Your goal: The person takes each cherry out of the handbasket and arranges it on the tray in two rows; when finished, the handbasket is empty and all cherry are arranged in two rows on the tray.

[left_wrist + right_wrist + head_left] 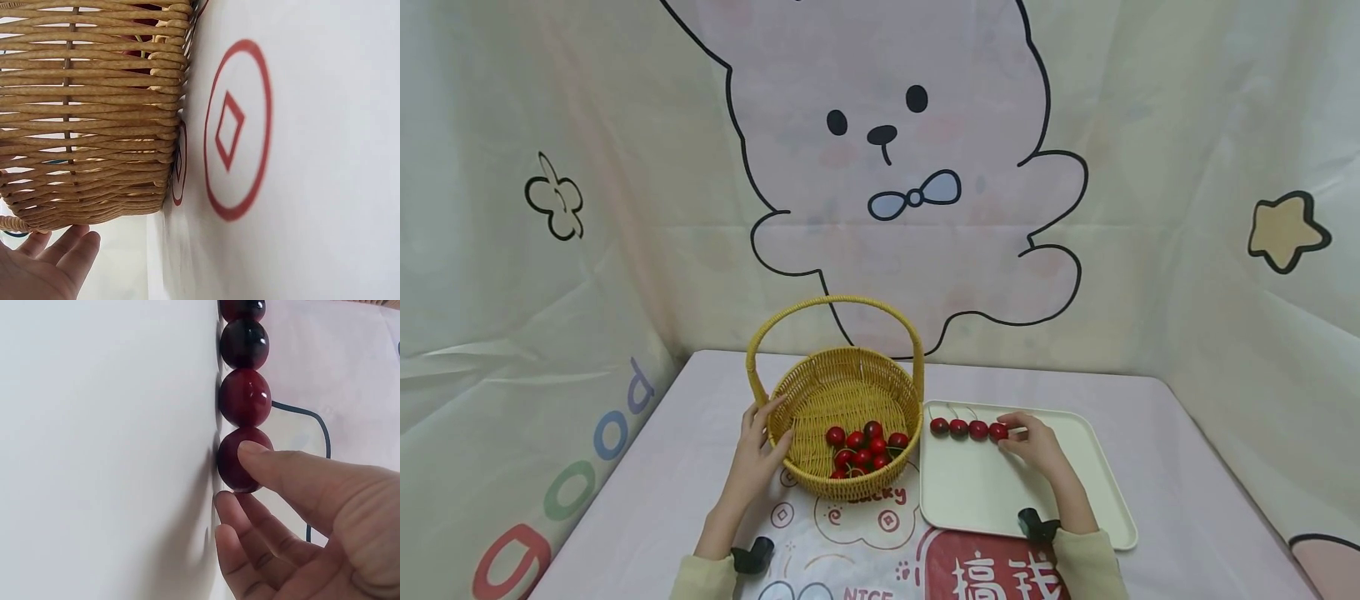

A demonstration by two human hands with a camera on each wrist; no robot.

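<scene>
In the head view, I am watching two hands working at a basket and a tray. The right hand [1037, 447] is pinching one dark red cherry [997, 432] between its thumb and fingers. That cherry is sitting on the pale tray [992, 492], near the far edge. Three more cherries [958, 428] are lying in a neat row just left of the pinch. Past that row, the yellow woven basket [820, 396] is standing just beside the tray, and its tall handle [835, 300] is rising up over it. The left hand [756, 450] is resting on the basket's left side, by the foot of the handle, with its fingers spread and loose. Inside the basket, across from that hand, a heap of red cherries [862, 458] is lying on the tray side.

In the left wrist view, the fingertips [92, 240] are touching the outside of the basket. Bits of red are peeping through the weave, well apart from the fingers. A red ring print [267, 119] is showing on the cloth [337, 144] beside the basket.

In the right wrist view, the thumb [269, 465] is pressing on the pinched cherry. That cherry is touching its neighbour, and the row is running away from the grip along the tray.
</scene>
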